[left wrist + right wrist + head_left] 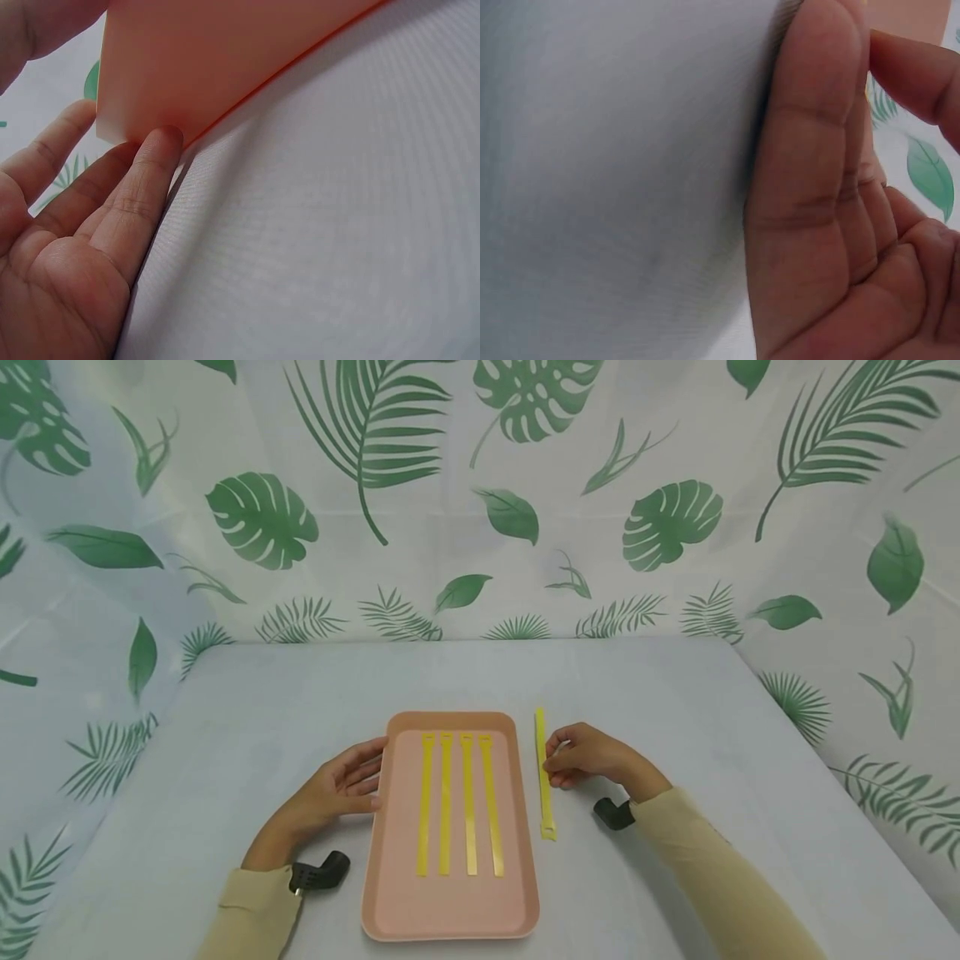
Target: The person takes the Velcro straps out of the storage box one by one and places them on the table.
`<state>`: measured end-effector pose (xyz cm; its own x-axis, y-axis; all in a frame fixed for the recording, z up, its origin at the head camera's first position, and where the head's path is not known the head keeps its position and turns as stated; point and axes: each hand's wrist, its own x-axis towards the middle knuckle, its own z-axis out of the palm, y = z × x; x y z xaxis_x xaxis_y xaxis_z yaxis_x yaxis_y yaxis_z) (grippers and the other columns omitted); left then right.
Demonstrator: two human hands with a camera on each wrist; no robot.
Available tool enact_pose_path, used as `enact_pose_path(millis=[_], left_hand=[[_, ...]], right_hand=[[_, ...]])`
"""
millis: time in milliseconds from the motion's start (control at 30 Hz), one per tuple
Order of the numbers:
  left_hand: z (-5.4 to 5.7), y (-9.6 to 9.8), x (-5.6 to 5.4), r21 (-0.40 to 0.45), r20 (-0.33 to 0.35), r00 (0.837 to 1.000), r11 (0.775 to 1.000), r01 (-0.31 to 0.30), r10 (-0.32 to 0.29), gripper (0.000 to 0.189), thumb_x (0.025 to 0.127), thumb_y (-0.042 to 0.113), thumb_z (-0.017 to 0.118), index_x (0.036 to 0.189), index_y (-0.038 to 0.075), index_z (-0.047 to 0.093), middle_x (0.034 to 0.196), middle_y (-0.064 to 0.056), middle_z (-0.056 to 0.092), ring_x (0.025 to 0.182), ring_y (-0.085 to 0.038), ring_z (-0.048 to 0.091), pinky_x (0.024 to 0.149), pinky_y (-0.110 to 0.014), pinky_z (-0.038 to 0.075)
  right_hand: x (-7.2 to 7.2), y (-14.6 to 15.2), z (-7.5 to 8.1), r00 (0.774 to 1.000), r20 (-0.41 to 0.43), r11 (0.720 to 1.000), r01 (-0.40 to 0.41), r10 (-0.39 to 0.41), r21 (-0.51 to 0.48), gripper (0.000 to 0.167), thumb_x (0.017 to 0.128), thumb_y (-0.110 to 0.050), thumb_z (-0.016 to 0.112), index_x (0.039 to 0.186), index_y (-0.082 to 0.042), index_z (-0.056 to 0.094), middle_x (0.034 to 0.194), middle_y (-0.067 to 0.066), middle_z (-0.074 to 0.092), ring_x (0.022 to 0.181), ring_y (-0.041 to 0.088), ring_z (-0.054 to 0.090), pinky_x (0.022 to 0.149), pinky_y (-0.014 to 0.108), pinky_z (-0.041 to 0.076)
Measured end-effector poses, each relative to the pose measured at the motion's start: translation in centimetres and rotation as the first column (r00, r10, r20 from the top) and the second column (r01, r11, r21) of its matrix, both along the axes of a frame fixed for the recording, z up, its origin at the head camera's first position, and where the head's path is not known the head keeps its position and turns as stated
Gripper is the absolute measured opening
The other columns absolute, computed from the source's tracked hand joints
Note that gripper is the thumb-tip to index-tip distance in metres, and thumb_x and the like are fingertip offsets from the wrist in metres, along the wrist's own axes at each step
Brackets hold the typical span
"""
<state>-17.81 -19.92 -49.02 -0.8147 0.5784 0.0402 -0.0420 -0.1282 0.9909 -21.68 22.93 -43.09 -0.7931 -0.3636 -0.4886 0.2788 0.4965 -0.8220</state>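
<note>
Several yellow cable tie straps (446, 810) lie side by side lengthwise in the pink tray (450, 914), slotted heads at the far end. Another yellow cable tie strap (546, 814) is just right of the tray, its slotted head toward the near side. My right hand (592, 758) pinches this strap near its middle between thumb and fingers; the right wrist view mostly hides the strap behind the fingers. With loosely extended fingers, my left hand (337, 785) touches the tray's left side. The left wrist view shows fingertips (161, 142) against the tray's outer wall.
A white cloth covers the table (630, 685). Behind and beside it hangs a white curtain with green leaf prints (262, 518). Black wrist cameras (321, 871) jut from both sleeves, one close to the tray's left side.
</note>
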Motion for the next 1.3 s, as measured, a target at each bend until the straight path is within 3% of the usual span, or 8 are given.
enact_pose_path(millis=[233,467,700,1000,1300], left_hand=[[0.1,0.0,0.0,-0.002,-0.003,1.0,1.0,0.001,-0.001,0.095,0.091,-0.006,0.081,0.165,-0.014,0.021,0.169,-0.04,0.023,0.141,-0.007,0.055,0.114,-0.026,0.05],[0.2,0.0,0.1,-0.011,-0.001,1.0,1.0,-0.003,0.003,0.095,0.091,-0.006,0.081,0.165,-0.014,0.022,0.169,-0.04,0.023,0.141,-0.007,0.055,0.114,-0.027,0.05],[0.1,0.0,0.0,-0.001,0.009,1.0,1.0,0.0,0.0,0.095,0.091,-0.006,0.081,0.165,-0.013,0.022,0.169,-0.039,0.023,0.142,-0.007,0.055,0.115,-0.027,0.05],[0.0,-0.1,0.0,-0.007,0.004,1.0,1.0,-0.002,0.002,0.095,0.092,-0.006,0.081,0.166,-0.013,0.022,0.17,-0.038,0.024,0.144,-0.01,0.053,0.115,-0.027,0.05],[-0.1,-0.1,-0.1,-0.033,-0.005,1.0,0.999,-0.012,0.012,0.093,0.092,-0.004,0.081,0.165,-0.012,0.025,0.17,-0.037,0.027,0.153,-0.032,0.045,0.115,-0.027,0.05]], right_hand=[[0.4,-0.8,0.4,0.998,-0.061,0.997,0.004,0.0,0.072,0.009,0.098,0.002,0.07,0.101,0.004,0.062,0.076,0.006,0.072,0.064,0.011,0.069,0.06,0.023,0.062],[0.5,-1.0,0.4,0.997,-0.063,0.988,0.05,-0.041,0.149,0.011,0.096,0.0,0.073,0.099,0.002,0.062,0.075,0.008,0.071,0.062,0.012,0.068,0.06,0.024,0.061],[0.6,-0.8,0.8,0.995,-0.097,0.983,0.049,-0.032,0.177,0.015,0.094,-0.003,0.076,0.096,0.0,0.061,0.073,0.007,0.07,0.062,0.013,0.068,0.06,0.026,0.062],[0.0,-0.1,2.1,0.987,-0.16,0.991,0.021,0.0,0.132,0.018,0.1,-0.009,0.074,0.109,0.005,0.065,0.085,0.008,0.071,0.073,0.017,0.069,0.069,0.032,0.065],[-0.6,-0.5,3.1,0.976,-0.219,1.0,0.005,-0.005,-0.001,0.028,0.102,-0.006,0.07,0.122,0.012,0.061,0.092,0.012,0.074,0.079,0.02,0.071,0.077,0.034,0.067]])
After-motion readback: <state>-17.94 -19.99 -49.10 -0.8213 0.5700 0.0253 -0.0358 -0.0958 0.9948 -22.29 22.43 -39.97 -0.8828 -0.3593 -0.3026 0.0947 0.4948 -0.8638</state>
